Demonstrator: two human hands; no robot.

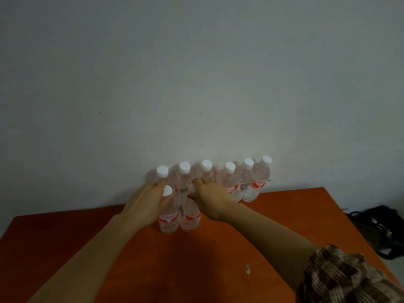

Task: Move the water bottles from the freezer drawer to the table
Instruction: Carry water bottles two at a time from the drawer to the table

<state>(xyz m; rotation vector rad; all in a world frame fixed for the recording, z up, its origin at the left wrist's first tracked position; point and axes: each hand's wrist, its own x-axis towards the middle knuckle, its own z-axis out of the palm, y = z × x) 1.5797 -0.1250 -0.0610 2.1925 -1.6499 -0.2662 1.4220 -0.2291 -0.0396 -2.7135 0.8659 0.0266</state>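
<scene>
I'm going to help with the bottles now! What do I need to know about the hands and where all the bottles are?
Left hand: grips the front left bottle near its cap.
Right hand: grips the front right bottle near its cap.
Both bottles are upright and seem to stand on the orange table.
Done: a row of six bottles stands behind them, along the wall.
Left: let go of these two. The freezer drawer is not in view, so check it for more bottles.
</scene>
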